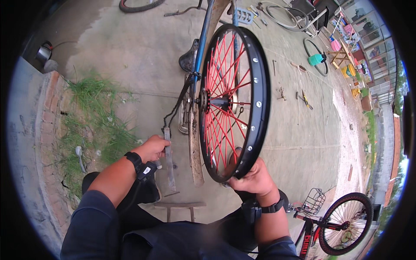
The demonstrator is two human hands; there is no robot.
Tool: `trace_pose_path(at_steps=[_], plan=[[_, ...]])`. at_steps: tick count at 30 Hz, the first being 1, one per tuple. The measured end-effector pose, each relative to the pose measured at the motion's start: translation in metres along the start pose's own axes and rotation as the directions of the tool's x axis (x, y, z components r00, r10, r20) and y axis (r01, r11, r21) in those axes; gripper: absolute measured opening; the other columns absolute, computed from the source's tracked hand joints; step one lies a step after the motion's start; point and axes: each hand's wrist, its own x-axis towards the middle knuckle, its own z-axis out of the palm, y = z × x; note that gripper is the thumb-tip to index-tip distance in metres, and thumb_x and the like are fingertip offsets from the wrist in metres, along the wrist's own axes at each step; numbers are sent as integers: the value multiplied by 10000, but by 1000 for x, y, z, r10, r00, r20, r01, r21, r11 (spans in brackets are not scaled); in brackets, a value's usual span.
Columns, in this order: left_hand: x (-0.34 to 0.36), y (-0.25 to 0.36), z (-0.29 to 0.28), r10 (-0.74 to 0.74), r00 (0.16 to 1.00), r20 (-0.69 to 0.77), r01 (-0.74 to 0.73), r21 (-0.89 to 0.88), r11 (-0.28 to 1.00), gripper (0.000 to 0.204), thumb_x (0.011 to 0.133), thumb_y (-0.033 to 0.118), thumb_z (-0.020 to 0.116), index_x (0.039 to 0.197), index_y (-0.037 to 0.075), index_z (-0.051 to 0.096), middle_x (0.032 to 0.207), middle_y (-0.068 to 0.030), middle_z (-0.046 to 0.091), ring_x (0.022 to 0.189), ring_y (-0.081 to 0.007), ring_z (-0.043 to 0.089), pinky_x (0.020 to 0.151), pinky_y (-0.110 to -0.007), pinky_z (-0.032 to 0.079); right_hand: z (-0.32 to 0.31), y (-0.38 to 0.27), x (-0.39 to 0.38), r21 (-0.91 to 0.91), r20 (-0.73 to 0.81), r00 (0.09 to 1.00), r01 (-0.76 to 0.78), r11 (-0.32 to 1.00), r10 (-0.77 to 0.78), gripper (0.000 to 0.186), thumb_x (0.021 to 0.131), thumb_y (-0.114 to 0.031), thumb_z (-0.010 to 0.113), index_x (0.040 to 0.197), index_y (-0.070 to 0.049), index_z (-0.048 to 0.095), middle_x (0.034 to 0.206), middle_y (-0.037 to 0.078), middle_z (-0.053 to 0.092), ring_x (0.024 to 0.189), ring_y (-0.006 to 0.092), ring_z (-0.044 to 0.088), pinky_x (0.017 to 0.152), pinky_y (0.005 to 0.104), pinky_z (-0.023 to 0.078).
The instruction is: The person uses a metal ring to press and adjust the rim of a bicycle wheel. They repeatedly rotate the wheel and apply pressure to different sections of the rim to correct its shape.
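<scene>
My left hand [154,148] is closed, pinching a flat grey metal strip [170,167] that stands nearly upright in view. A dark bicycle chain [175,106] hangs beside the frame, its lower end at the top of the strip. My right hand [255,178] grips the lower edge of a wheel rim; the wheel [258,104] has a black rim without a tyre and red spokes. Its hub sits beside the rear end of an upturned blue bicycle frame [201,52]. Next to the hub is a rusty mudguard [197,162]. A black saddle [189,56] lies beyond the chain.
A small wooden stool [180,205] stands before my knees. Weeds [102,112] and a brick edge [50,97] run along the left. Pliers [306,99] and other tools lie on the concrete at right. A second bicycle [344,225] is at lower right, loose tyres [287,17] at the back.
</scene>
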Motion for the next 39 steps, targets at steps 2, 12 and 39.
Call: trace_pose_path(at_steps=[2,12,39], plan=[[-31,16,-6,33,999,-40,-34,-36,999,156,1004,137,613,1076,0,600,905,-96,655,764,-240,689,627,-350,578,-2,10,-1,10,20,999,29,1000,-29,129,763,44,721,869,-30,720,821,64,713,759,167,664,688,314,513],[-142,106,11,567,816,-113,-575,-61,816,224,1038,264,621,1113,54,602,895,-47,656,740,-151,660,646,-294,530,2,2,-4,-67,8,1000,-17,998,18,159,755,-41,710,909,-83,705,871,92,662,784,270,637,729,365,530],[-184,233,14,845,344,-410,-939,-145,312,262,1072,148,514,1241,-47,557,1128,-158,675,1061,-301,704,914,-396,575,-2,21,-6,37,90,994,62,997,-65,145,793,-19,737,933,-30,700,853,72,698,873,249,624,858,385,504]])
